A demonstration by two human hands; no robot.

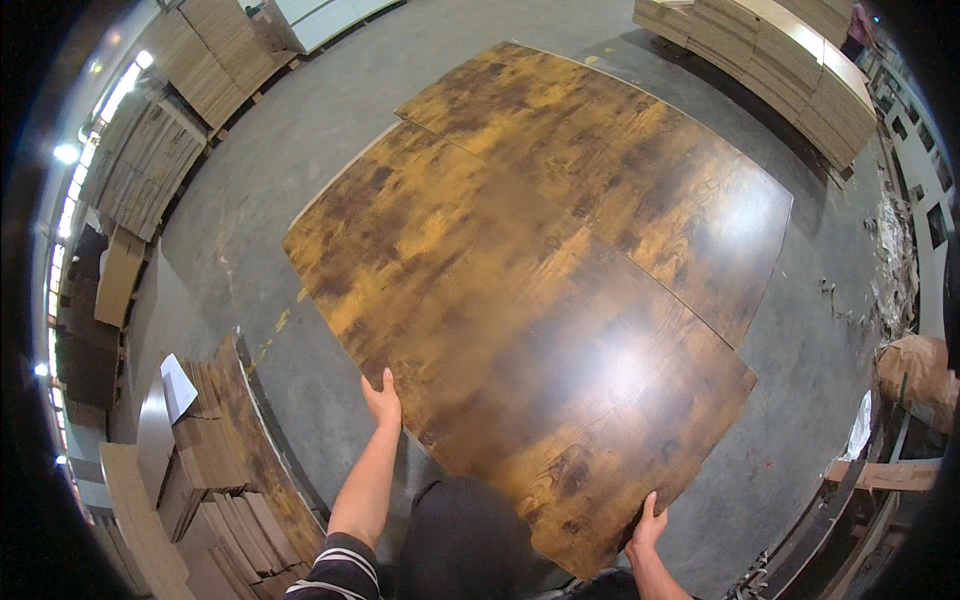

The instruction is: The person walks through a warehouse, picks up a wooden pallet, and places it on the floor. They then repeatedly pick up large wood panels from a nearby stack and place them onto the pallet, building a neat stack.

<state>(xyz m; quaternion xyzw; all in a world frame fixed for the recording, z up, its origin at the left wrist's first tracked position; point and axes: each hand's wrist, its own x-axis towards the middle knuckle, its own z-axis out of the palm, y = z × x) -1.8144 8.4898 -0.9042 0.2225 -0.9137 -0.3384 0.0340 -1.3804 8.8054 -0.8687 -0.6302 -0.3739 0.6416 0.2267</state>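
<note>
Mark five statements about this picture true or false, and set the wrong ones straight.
1. The left grip and the right grip are both at edges of the near board. True.
2. The two grips meet at one spot. False: they are set well apart.
3. The near board is plain white. False: it has a mottled brown and yellow wood pattern.
4. A second patterned board lies beyond the near one. True.
5. The left sleeve is dark with pale stripes. True.
</note>
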